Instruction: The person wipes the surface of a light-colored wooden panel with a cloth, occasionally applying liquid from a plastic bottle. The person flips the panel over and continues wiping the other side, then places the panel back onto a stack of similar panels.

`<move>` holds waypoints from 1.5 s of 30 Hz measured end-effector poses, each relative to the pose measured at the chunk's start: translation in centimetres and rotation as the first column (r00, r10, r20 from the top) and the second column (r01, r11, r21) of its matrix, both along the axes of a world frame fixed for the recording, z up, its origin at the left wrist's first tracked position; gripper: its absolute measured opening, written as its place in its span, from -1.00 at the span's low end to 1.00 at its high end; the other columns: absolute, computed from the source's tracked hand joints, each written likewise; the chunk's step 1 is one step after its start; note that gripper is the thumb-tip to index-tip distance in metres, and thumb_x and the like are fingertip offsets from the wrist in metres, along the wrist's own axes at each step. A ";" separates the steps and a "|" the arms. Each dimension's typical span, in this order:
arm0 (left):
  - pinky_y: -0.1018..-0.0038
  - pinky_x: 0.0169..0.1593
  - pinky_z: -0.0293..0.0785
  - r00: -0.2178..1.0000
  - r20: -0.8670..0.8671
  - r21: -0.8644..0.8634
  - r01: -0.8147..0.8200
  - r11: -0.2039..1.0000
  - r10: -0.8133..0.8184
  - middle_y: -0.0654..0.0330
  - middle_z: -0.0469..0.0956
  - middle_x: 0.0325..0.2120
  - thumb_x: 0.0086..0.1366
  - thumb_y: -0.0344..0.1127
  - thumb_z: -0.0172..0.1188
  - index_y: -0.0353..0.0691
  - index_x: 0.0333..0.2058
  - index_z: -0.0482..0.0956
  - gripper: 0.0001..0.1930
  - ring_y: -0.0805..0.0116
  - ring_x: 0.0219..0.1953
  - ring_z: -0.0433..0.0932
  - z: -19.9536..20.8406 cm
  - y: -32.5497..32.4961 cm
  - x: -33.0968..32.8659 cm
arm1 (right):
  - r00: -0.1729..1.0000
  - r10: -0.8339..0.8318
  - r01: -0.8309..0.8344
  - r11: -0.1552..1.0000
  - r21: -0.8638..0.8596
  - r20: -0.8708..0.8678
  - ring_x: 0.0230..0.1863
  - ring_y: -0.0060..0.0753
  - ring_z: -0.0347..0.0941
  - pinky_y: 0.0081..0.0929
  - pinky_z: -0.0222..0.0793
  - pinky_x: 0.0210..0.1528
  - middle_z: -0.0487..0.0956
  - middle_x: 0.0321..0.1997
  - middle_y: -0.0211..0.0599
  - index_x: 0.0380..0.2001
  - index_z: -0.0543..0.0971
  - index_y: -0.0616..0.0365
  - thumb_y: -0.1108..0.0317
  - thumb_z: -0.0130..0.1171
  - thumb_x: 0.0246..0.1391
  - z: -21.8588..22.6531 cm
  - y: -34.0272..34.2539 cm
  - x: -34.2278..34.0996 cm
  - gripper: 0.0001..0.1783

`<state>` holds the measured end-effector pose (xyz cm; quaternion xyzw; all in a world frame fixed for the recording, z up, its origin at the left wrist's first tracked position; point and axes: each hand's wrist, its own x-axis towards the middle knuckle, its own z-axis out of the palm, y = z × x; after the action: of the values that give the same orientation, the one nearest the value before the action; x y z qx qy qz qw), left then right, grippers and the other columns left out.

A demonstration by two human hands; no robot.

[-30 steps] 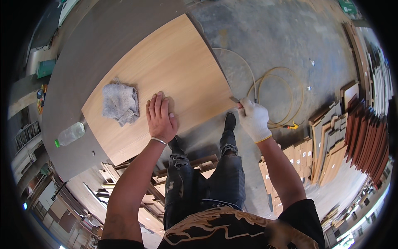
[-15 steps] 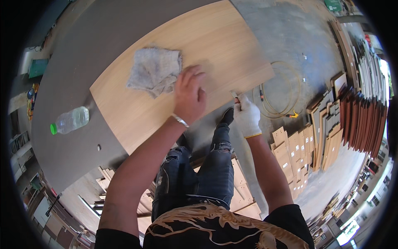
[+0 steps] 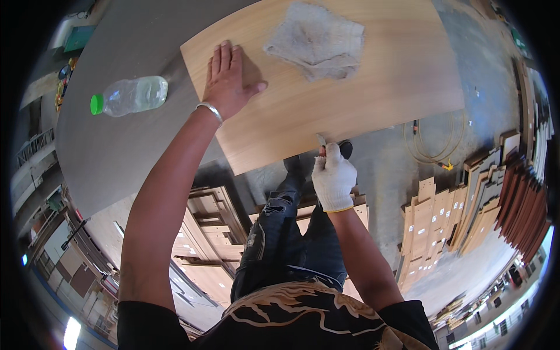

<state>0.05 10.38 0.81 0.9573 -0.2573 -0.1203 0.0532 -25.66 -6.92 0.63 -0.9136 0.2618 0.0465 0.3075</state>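
Observation:
A wood-grain board (image 3: 373, 99) lies across the grey tabletop. My bare left hand (image 3: 226, 87) rests palm down near its left edge, fingers stretched out and thumb apart. My right hand (image 3: 335, 177) wears a white knit glove and is closed around a small metal blade (image 3: 321, 140). The blade's tip points up at the board's near edge; whether it touches the edge I cannot tell. The handle is mostly hidden in the glove. A crumpled grey-white cloth (image 3: 318, 41) lies on the board, beyond both hands.
A clear bottle with a green cap (image 3: 134, 95) lies on its side on the grey tabletop (image 3: 111, 157). A coiled yellowish hose (image 3: 436, 158) lies on the floor to the right, near stacked wooden panels (image 3: 429, 224). More panels (image 3: 210, 256) are stacked around my legs.
My left hand has gone from beside the cloth to the board's left side and flattened out. My right hand, still gripping the blade, has shifted left along the near edge. The view has turned.

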 end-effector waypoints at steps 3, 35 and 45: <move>0.09 0.59 -0.20 1.000 0.007 0.036 -0.010 0.999 0.010 -0.24 -0.11 0.53 0.25 0.22 0.35 -0.42 0.47 0.00 0.11 -0.17 0.59 -0.21 -0.1 -0.2 -0.1 | 0.999 0.000 0.000 1.000 -0.001 0.042 -0.46 0.07 0.63 -0.07 0.53 -0.42 0.63 -0.51 -0.17 -0.27 0.51 0.03 0.42 0.31 0.07 -0.4 0.7 -0.2 -0.81; 0.12 0.42 0.25 0.999 0.012 -0.499 -0.036 0.866 0.048 -0.03 0.38 0.34 0.34 -0.18 0.32 -0.29 0.23 0.46 -0.44 0.02 0.41 0.30 -0.1 4.4 -3.9 | 0.987 0.030 -0.067 0.970 0.235 0.157 -0.52 0.01 0.58 -0.08 0.46 -0.47 0.60 -0.54 -0.18 -0.19 0.52 0.02 0.42 0.27 0.09 0.6 13.9 -1.5 -0.79; 0.13 -0.35 0.56 0.629 -0.516 -0.293 -0.768 0.570 0.582 0.03 0.68 -0.50 0.31 -0.06 0.38 -0.21 -0.24 0.64 -0.68 -0.06 -0.41 0.69 0.8 9.8 -21.8 | 0.818 0.553 -0.471 0.801 0.371 -0.157 -0.43 0.03 0.64 0.01 0.50 -0.37 0.63 -0.52 -0.16 -0.33 0.54 -0.06 0.26 0.23 0.13 -2.0 10.6 -7.5 -0.92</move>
<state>-21.77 20.15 1.60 0.8942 0.1293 -0.1954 0.3815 -33.18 3.72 -1.37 -0.8750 0.0298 0.2877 0.3882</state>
